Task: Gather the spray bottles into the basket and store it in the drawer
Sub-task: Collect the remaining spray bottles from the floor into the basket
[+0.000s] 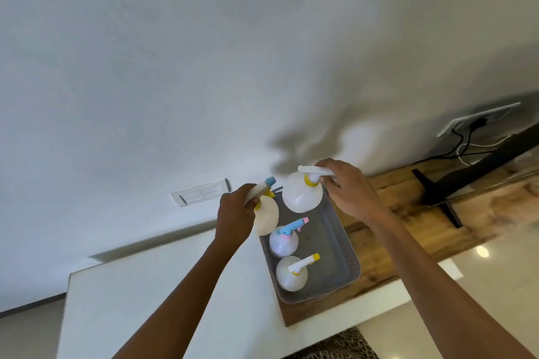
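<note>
1. Lowest in the frame, two bare forearms are seen rising from the bottom edge toward the centre, one on each side of the grey basket [348, 259], so that both hands can work over it together.

2. Just right of centre, the basket is set lengthwise on a wooden board [376, 245] that lies on the white counter [140, 300]. It is open-topped and within easy reach, which suits bottles being dropped in from above.

3. In the near end of the basket a white bottle with a yellow nozzle [291, 272] is stood upright. Just behind it a bottle with a blue trigger and pink tip [284, 240] is also upright. They are kept along the left wall, apparently so that room is left at the far end and right side.

4. At mid-frame, the left hand [236, 214] is closed round the trigger neck of a cream bottle with a blue tip [267, 218]. The bottle is hung by its head at the basket's left rim, so the body can be lowered first.

5. Slightly higher, the right hand [350, 189] is wrapped round the white sprayer head of a large bottle with a yellow collar [302, 197], which is held over the far end of the basket.

6. Two bottles are judged stowed and two about to go in. No drawer can be made out.

7. Farthest back, a wall switch plate [201, 192] is seen on the white wall at centre-left, and an outlet with cables [478, 119] at upper right.
</note>
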Available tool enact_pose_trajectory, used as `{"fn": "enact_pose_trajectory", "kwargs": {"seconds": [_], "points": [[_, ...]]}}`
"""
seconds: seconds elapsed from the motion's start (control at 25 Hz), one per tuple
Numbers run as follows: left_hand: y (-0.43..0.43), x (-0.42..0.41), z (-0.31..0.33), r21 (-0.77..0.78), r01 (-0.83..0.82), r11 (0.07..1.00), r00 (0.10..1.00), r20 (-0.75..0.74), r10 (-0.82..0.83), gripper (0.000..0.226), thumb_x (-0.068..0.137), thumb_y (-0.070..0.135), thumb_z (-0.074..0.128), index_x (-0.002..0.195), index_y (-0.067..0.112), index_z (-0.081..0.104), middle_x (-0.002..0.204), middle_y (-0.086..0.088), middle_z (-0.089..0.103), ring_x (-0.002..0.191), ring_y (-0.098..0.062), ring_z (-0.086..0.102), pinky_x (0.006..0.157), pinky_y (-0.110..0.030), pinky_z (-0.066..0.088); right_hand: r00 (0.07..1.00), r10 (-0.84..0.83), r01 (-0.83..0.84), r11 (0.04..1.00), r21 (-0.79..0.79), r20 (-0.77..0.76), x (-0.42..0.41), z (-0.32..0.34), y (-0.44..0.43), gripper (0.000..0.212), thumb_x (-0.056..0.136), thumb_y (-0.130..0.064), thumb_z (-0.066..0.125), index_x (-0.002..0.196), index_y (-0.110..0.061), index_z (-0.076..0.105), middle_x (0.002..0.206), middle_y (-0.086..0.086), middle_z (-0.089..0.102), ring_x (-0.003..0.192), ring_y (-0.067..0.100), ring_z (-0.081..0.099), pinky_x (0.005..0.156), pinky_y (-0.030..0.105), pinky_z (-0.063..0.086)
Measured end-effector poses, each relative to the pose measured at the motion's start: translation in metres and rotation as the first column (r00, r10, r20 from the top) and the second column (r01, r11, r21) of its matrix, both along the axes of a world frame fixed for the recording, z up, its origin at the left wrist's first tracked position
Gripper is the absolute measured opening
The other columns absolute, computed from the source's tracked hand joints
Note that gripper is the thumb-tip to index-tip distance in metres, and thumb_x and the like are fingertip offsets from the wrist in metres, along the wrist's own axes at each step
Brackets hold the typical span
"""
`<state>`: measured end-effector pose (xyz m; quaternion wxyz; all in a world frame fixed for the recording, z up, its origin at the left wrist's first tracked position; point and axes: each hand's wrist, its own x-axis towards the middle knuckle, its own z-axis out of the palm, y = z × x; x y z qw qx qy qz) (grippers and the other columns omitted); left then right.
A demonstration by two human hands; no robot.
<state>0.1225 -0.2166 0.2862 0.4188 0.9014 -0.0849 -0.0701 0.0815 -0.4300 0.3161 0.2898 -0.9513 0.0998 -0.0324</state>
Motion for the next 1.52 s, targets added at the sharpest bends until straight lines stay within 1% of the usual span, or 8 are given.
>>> {"fn": "enact_pose_trajectory", "kwargs": {"seconds": [0.12, 0.24, 0.48, 0.64, 0.96, 1.24, 1.4, 1.52], "points": [[-0.030, 0.024, -0.020, 0.032, -0.014, 0.999, 0.999, -0.030, 0.015, 0.026, 0.087, 0.009, 0.054, 0.112, 0.012, 0.062, 0.102, -0.015, 0.070, 0.090, -0.031, 0.061, 0.073, -0.025, 0.038, 1.000, -0.021, 0.021, 0.999, 0.025, -0.005, 0.029, -0.037, -0.022, 0.031, 0.091, -0.009, 0.046, 0.119, -0.017, 0.056, 0.117, 0.010, 0.062, 0.107, 0.028, 0.054, 0.087, 0.040, 0.047], [-0.057, 0.045, -0.051, 0.033, -0.070, 0.997, 0.995, -0.075, 0.072, 0.026, 0.087, 0.006, 0.055, 0.112, 0.009, 0.062, 0.105, -0.016, 0.070, 0.091, -0.028, 0.061, 0.074, -0.023, 0.036, 0.996, -0.018, 0.022, 0.999, 0.039, -0.092, 0.056, -0.087, -0.042, 0.032, 0.090, -0.007, 0.049, 0.120, -0.015, 0.058, 0.118, 0.010, 0.063, 0.111, 0.028, 0.052, 0.086, 0.034, 0.043], [-0.088, 0.070, -0.117, 0.071, -0.178, 0.981, 0.971, -0.151, 0.187, 0.028, 0.084, 0.001, 0.057, 0.110, 0.006, 0.064, 0.109, -0.019, 0.068, 0.098, -0.031, 0.060, 0.068, -0.012, 0.029, 0.978, 0.052, -0.015, 0.983, 0.182, -0.204, 0.084, -0.174, -0.075, 0.034, 0.082, 0.007, 0.050, 0.111, -0.006, 0.063, 0.113, 0.017, 0.064, 0.107, 0.031, 0.056, 0.082, 0.023, 0.037], [-0.100, 0.073, -0.147, 0.095, -0.244, 0.965, 0.946, -0.198, 0.258, 0.029, 0.084, 0.002, 0.058, 0.113, 0.006, 0.063, 0.114, -0.018, 0.067, 0.101, -0.030, 0.060, 0.076, -0.013, 0.032, 0.974, 0.095, -0.044, 0.970, 0.241, -0.207, 0.086, -0.205, -0.085, 0.035, 0.078, 0.013, 0.049, 0.103, -0.005, 0.067, 0.101, 0.017, 0.068, 0.094, 0.030, 0.059, 0.069, 0.016, 0.031], [-0.107, 0.065, -0.176, 0.164, -0.272, 0.948, 0.931, -0.206, 0.302, 0.029, 0.083, 0.001, 0.059, 0.112, 0.003, 0.063, 0.110, -0.020, 0.068, 0.095, -0.032, 0.063, 0.077, -0.023, 0.038, 0.973, 0.091, -0.024, 0.953, 0.302, -0.212, 0.080, -0.228, -0.092, 0.030, 0.085, 0.010, 0.051, 0.111, 0.001, 0.063, 0.114, 0.020, 0.064, 0.106, 0.032, 0.057, 0.085, 0.015, 0.034], [-0.112, 0.065, -0.185, 0.172, -0.247, 0.954, 0.933, -0.223, 0.282, 0.031, 0.081, -0.002, 0.060, 0.112, 0.005, 0.064, 0.111, -0.017, 0.068, 0.098, -0.027, 0.061, 0.072, -0.009, 0.032, 0.963, 0.153, -0.093, 0.962, 0.258, -0.223, 0.086, -0.232, -0.085, 0.032, 0.086, 0.004, 0.051, 0.116, -0.005, 0.060, 0.118, 0.015, 0.062, 0.110, 0.029, 0.054, 0.093, 0.030, 0.040], [-0.118, 0.061, -0.181, 0.187, -0.215, 0.959, 0.941, -0.224, 0.255, 0.039, 0.078, 0.000, 0.065, 0.116, 0.004, 0.058, 0.119, -0.017, 0.062, 0.108, -0.030, 0.057, 0.089, -0.030, 0.043, 0.959, 0.160, -0.110, 0.971, 0.214, -0.233, 0.082, -0.227, -0.090, 0.040, 0.085, -0.005, 0.058, 0.124, -0.010, 0.054, 0.127, 0.010, 0.057, 0.118, 0.024, 0.049, 0.096, 0.027, 0.037], [-0.116, 0.056, -0.171, 0.166, -0.223, 0.961, 0.949, -0.190, 0.253, 0.039, 0.078, 0.001, 0.065, 0.116, 0.005, 0.057, 0.119, -0.017, 0.061, 0.107, -0.031, 0.056, 0.089, -0.034, 0.044, 0.966, 0.157, -0.120, 0.975, 0.185, -0.204, 0.080, -0.216, -0.094, 0.045, 0.082, -0.008, 0.063, 0.126, -0.011, 0.052, 0.128, 0.009, 0.056, 0.118, 0.024, 0.050, 0.095, 0.029, 0.039]]}}
